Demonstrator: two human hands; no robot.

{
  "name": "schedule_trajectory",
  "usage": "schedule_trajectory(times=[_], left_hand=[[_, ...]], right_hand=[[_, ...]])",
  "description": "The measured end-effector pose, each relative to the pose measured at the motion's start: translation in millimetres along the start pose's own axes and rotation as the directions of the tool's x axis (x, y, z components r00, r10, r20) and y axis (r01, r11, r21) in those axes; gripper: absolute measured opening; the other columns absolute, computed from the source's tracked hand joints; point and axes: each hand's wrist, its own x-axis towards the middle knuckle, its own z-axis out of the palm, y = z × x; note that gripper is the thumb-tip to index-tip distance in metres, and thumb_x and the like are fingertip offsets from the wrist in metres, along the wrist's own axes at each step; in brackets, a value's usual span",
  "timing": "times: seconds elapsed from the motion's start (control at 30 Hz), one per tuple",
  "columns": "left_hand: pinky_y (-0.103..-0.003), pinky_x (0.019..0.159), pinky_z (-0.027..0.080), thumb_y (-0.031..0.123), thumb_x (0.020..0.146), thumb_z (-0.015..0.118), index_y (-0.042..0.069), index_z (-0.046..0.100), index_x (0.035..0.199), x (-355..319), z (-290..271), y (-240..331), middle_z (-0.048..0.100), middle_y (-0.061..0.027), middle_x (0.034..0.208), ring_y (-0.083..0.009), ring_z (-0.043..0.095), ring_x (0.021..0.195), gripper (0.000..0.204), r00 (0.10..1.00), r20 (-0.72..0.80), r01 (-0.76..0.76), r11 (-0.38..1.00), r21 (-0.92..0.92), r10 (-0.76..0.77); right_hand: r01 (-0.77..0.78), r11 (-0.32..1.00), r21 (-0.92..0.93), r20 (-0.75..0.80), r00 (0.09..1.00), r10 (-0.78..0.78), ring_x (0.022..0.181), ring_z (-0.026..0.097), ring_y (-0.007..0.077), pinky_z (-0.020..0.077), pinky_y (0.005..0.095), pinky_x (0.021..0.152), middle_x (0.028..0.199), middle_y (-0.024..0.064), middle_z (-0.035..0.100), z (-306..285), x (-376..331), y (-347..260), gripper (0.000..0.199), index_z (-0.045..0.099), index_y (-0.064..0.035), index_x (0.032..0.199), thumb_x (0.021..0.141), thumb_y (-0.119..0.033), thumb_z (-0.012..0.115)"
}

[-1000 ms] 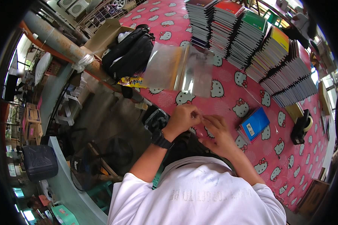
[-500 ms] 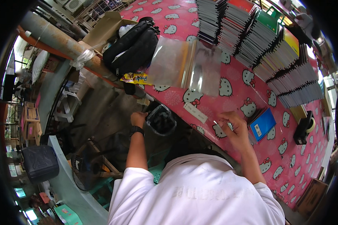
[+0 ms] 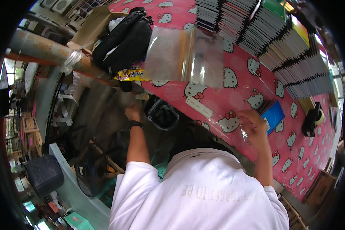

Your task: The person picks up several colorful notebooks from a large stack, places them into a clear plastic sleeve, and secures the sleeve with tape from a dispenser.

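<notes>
My left hand (image 3: 132, 113), with a dark watch on its wrist, hangs past the table edge beside a lined waste bin (image 3: 163, 114); its fingers are smeared by motion. Over the table, my right hand (image 3: 253, 124) has its fingers curled together. A small shiny clear bit (image 3: 244, 133) shows at its fingertips, too small to make out. Just right of that hand lies a blue spiral notebook (image 3: 273, 115), partly covered by it. To the hand's left, a pale printed strip (image 3: 199, 107) rests near the table's edge.
Clear plastic bags (image 3: 184, 57) lie on the pink patterned tablecloth (image 3: 241, 86). Tall stacks of spiral notebooks (image 3: 262, 28) stand behind. A black bag (image 3: 124, 42) and yellow packet (image 3: 131, 74) sit at the far left; a tape dispenser (image 3: 312, 119) is at right. A rusty pole (image 3: 46, 46) crosses the left.
My left hand has moved slightly left and up, away from the bin. The right hand has shifted right, now overlapping the blue notebook. The whole view has shifted a little.
</notes>
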Motion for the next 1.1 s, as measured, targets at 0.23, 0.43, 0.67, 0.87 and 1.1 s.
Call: schedule_trajectory(times=[0.23, 0.43, 0.67, 0.87, 1.1], left_hand=[[-0.032, 0.074, 0.043, 0.006, 0.082, 0.055, 0.001, 0.061, 0.096, -68.3, -116.7, 242.9, 0.057, -0.0076, 0.088, -0.0208, 0.053, 0.079, 0.016, 0.686, -0.626, -0.727, 0.387, -0.567, 0.371], [-0.031, 0.086, 0.042, 0.014, 0.087, 0.056, 0.002, 0.059, 0.107, -234.7, -59.9, 365.5, 0.058, -0.0087, 0.105, -0.0192, 0.055, 0.093, 0.024, 0.173, -0.125, -0.537, -0.013, -0.843, 0.977], [-0.034, 0.104, 0.028, 0.023, 0.093, 0.045, -0.003, 0.026, 0.138, -320.9, 24.4, 366.7, 0.035, -0.0217, 0.138, -0.0278, 0.035, 0.127, 0.054, 0.091, 0.421, -0.109, 0.429, -0.897, 0.903], [-0.035, 0.107, 0.022, 0.015, 0.089, 0.047, -0.002, 0.014, 0.141, -342.8, 24.9, 340.8, 0.02, -0.0226, 0.145, -0.0298, 0.025, 0.133, 0.064, 0.088, 0.452, -0.013, 0.455, -0.891, 0.888], [-0.034, 0.101, 0.032, 0.02, 0.084, 0.057, -0.003, 0.027, 0.136, -328.6, 0.9, 368.5, 0.036, -0.0215, 0.135, -0.0299, 0.039, 0.123, 0.064, 0.246, 0.284, -0.241, 0.342, -0.908, 0.927]], right_hand=[[-0.426, 0.905, -0.023, -0.691, 0.661, 0.293, 0.08, 0.061, 0.0162, 0.0457, 0.0284, 0.075, 0.09, 0.0059, 0.065, -129.3, -72.9, 93.0, 0.02, 0.062, -0.0029, 0.102, 0.084, -0.001, 0.055], [-0.687, 0.656, -0.313, -0.763, 0.593, 0.258, 0.093, 0.053, 0.028, 0.0441, 0.0356, 0.081, 0.102, 0.0122, 0.06, -100.5, -169.5, 168.4, 0.038, 0.061, -0.0054, 0.104, 0.067, -0.006, 0.07], [-0.502, 0.852, -0.149, -0.774, 0.595, 0.216, 0.116, 0.042, 0.0328, 0.0343, 0.0395, 0.097, 0.128, 0.0167, 0.047, -50.9, -126.9, 132.6, 0.056, 0.048, -0.006, 0.126, 0.078, -0.026, 0.067], [-0.916, 0.301, -0.265, -0.87, 0.361, 0.336, 0.121, 0.037, 0.0342, 0.0253, 0.0459, 0.101, 0.137, 0.0142, 0.039, -49.4, -155.8, 161.4, 0.062, 0.042, -0.0053, 0.131, 0.08, -0.031, 0.063], [-0.595, 0.796, 0.108, -0.888, 0.303, 0.347, 0.087, 0.056, 0.0216, 0.0445, 0.0353, 0.076, 0.097, 0.0092, 0.061, -57.9, -154.5, 147.6, 0.05, 0.051, -0.0073, 0.116, 0.07, -0.011, 0.072]])
